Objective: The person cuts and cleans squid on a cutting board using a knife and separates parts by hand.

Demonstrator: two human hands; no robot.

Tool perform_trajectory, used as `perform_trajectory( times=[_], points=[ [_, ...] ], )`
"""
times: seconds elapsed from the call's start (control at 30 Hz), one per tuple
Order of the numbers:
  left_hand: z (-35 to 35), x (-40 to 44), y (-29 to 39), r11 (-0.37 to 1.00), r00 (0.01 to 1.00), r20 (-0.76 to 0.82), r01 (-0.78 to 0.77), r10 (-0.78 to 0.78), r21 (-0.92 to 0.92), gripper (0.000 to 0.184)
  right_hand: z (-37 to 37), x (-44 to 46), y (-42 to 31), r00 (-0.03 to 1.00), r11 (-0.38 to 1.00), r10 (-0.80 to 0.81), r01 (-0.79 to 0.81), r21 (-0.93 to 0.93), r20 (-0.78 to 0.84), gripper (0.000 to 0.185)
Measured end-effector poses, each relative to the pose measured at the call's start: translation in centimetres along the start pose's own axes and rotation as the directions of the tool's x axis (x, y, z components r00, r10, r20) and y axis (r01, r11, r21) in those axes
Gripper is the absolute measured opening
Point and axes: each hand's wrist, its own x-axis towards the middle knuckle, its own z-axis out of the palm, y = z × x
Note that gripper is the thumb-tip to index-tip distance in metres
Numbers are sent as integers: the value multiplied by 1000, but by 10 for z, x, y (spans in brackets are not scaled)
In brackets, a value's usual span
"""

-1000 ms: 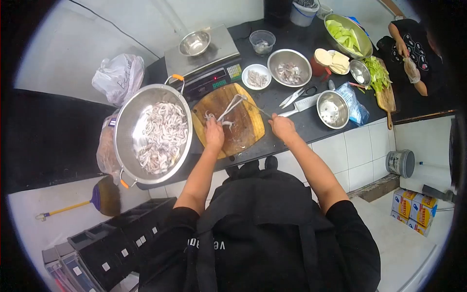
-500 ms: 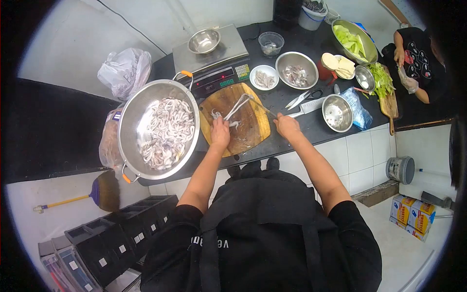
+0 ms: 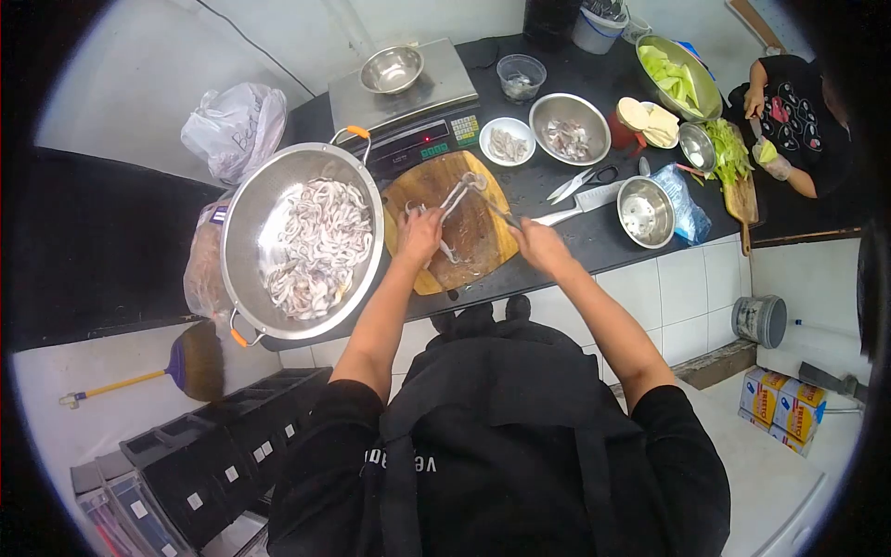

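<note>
A wooden cutting board (image 3: 487,243) lies at the counter's front edge. My left hand (image 3: 419,236) is closed on pale squid tentacles (image 3: 453,199) on the board; its fingertips are partly hidden. In my right hand (image 3: 543,245) is a knife (image 3: 501,214), its blade pointing up and left across the board to the far end of the tentacles. Smaller squid pieces (image 3: 448,252) lie below my left hand, and some are beyond it. Left of the board, a large steel colander-like pan (image 3: 251,209) with orange handles holds many squid tentacles (image 3: 320,243).
Behind the board stand a scale (image 3: 348,104) and a white bowl (image 3: 507,160) of squid. A steel bowl (image 3: 541,121), scissors (image 3: 569,188), a second knife (image 3: 594,198) and a small steel bowl (image 3: 645,227) sit to the right. A co-worker (image 3: 789,121) cuts greens at far right.
My left hand has shifted slightly up on the board. The knife and the tentacles' far end have moved a little, the tentacles now curling at the blade tip. The co-worker's hands have moved.
</note>
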Motion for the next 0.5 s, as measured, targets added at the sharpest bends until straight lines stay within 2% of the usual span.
perform_trajectory(
  times=[0.07,0.2,0.27,0.4,0.47,0.5],
  points=[
    [2,5,-4,989,992,95,69,-82,131,25,-4,-4,-23,998,999,33,-33,1,54,38],
    [-7,2,-3,985,991,78,101,-113,140,21,8,5,-30,991,994,93,-97,39,99,39],
    [-4,-1,-4,984,982,73,176,-173,-26,20,15,8,-30,989,999,26,-32,39,146,39],
    [10,-11,-9,979,985,-31,166,-171,-119,17,36,16,-19,988,999,2,-9,48,153,39],
    [16,-14,-14,965,973,-57,213,-224,-156,16,37,20,-10,986,994,96,-102,35,135,39],
    [15,-13,-14,964,972,-59,216,-227,-153,16,34,22,-7,986,995,91,-97,37,136,39]
  ],
)
